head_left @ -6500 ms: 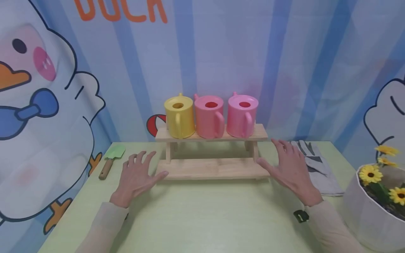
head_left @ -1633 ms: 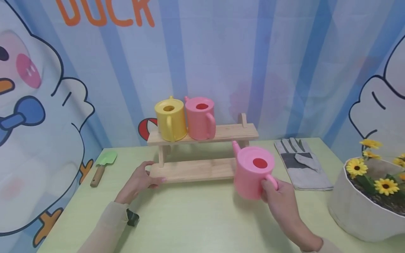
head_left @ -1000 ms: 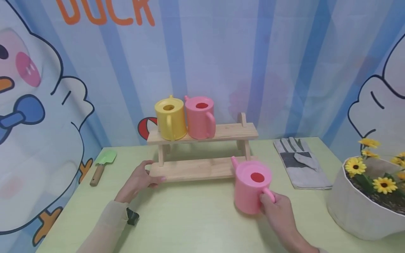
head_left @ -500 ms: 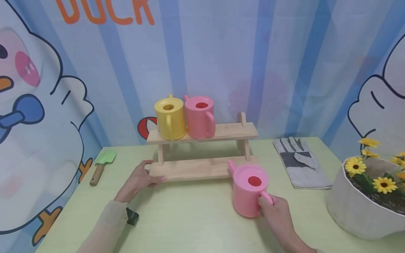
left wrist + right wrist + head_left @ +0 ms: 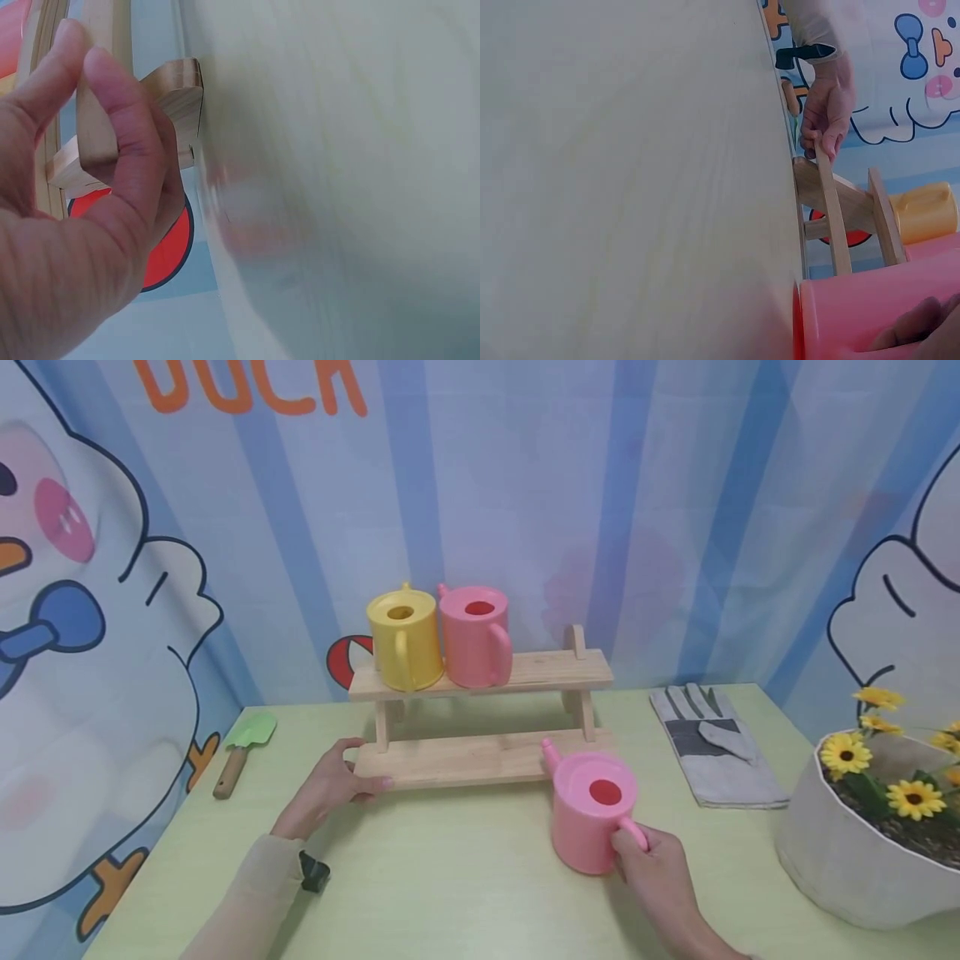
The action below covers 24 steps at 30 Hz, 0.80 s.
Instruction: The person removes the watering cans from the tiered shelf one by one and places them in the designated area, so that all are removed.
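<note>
My right hand point(image 5: 654, 868) holds a pink watering can point(image 5: 592, 814) by its handle, in front of the right end of a two-tier wooden stand. The can is upright, its spout towards the stand, its base at or just above the table. At the stand's left end, my left hand point(image 5: 330, 785) grips the lower board point(image 5: 465, 760); thumb and fingers pinch that board's end point(image 5: 101, 127) in the left wrist view. On the upper board point(image 5: 543, 670) stand a yellow watering can point(image 5: 408, 643) and a darker pink watering can point(image 5: 472, 643), side by side.
A small green trowel point(image 5: 243, 752) with a wooden handle lies at the table's left. Grey work gloves point(image 5: 716, 747) lie right of the stand. A white pot point(image 5: 840, 852) with yellow flowers stands at the right edge. A duck-print curtain point(image 5: 525, 485) hangs behind.
The pink watering can came off the upper board's right end and down to the front in my right hand. My left hand took hold of the lower board. Over the last half second, hardly anything moves.
</note>
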### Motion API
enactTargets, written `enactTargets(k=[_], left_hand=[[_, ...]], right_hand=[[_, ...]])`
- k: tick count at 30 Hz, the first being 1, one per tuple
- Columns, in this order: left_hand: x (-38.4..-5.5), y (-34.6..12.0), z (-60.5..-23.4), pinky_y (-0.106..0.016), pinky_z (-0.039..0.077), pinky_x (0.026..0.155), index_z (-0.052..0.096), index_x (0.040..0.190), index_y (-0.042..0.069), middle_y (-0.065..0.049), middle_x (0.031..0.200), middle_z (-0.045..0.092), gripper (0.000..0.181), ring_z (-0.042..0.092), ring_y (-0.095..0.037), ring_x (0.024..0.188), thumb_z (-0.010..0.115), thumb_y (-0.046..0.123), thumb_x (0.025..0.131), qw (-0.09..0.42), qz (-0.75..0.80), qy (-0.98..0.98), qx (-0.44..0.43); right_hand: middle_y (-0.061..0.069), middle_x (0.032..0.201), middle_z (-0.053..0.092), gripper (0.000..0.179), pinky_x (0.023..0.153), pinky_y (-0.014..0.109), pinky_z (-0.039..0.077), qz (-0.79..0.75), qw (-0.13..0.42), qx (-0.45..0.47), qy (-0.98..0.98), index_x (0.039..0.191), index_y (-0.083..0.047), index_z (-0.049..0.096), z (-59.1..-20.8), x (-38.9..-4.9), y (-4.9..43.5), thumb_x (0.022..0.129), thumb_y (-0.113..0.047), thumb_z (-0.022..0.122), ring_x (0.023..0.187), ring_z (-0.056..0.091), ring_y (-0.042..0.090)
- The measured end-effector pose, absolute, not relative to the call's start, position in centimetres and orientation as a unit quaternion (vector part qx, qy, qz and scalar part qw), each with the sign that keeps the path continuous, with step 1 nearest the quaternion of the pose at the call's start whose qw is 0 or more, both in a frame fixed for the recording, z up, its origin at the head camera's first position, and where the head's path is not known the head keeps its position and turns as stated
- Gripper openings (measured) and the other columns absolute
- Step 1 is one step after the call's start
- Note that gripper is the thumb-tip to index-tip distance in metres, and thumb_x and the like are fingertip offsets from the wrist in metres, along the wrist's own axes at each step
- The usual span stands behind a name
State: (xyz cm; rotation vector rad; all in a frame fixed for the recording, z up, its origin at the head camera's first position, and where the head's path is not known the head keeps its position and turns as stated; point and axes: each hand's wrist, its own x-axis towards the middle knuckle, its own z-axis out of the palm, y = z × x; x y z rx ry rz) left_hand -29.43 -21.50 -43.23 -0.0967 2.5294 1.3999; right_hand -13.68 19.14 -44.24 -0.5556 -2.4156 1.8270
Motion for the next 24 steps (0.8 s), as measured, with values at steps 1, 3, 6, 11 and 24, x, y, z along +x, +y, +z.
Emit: enactTargets(k=[1,3,6,11,24], left_hand=[[-29.40,-21.50,-43.21,-0.037,0.058,0.092,0.023,0.169,0.000,-0.025,0.126,0.068,0.107,0.076,-0.013,0.079,0.092,0.026,0.091,0.124,0.481,0.867,-0.033],[-29.33,-21.50,-43.17,-0.038,0.058,0.093,0.023,0.169,0.001,-0.025,0.126,0.068,0.107,0.076,-0.013,0.079,0.092,0.026,0.091,0.124,0.482,0.867,-0.032],[-29.24,-21.47,-43.10,-0.041,0.058,0.096,0.023,0.169,0.001,-0.025,0.126,0.068,0.107,0.076,-0.013,0.081,0.092,0.027,0.091,0.122,0.480,0.868,-0.031],[-29.25,-21.43,-43.11,-0.042,0.058,0.097,0.023,0.169,0.001,-0.026,0.128,0.068,0.107,0.076,-0.013,0.080,0.091,0.027,0.092,0.123,0.477,0.870,-0.032],[-29.20,-21.59,-43.19,-0.039,0.060,0.095,0.023,0.169,0.001,-0.023,0.124,0.068,0.106,0.077,-0.013,0.081,0.091,0.027,0.092,0.123,0.488,0.864,-0.026]], right_hand=[[-0.002,0.057,0.050,0.037,0.054,0.024,0.034,0.592,0.029,-0.181,-0.785,0.064,-0.010,0.051,-44.25,-13.69,19.12,0.100,-0.009,0.057,0.056,0.046,0.013],[-0.002,0.060,0.052,0.035,0.055,0.024,0.035,0.585,0.024,-0.181,-0.790,0.066,-0.010,0.054,-44.27,-13.67,19.13,0.101,-0.011,0.057,0.059,0.047,0.013],[-0.003,0.062,0.055,0.032,0.057,0.024,0.035,0.577,0.027,-0.182,-0.796,0.068,-0.007,0.060,-44.35,-13.52,19.21,0.100,-0.011,0.057,0.060,0.047,0.012],[-0.003,0.063,0.057,0.029,0.058,0.024,0.036,0.571,0.028,-0.182,-0.800,0.074,-0.001,0.068,-44.44,-13.18,19.35,0.100,-0.011,0.057,0.062,0.047,0.011],[-0.003,0.066,0.059,0.028,0.060,0.023,0.039,0.562,0.021,-0.185,-0.806,0.076,-0.002,0.069,-44.28,-12.86,19.21,0.101,-0.011,0.061,0.066,0.050,0.011]])
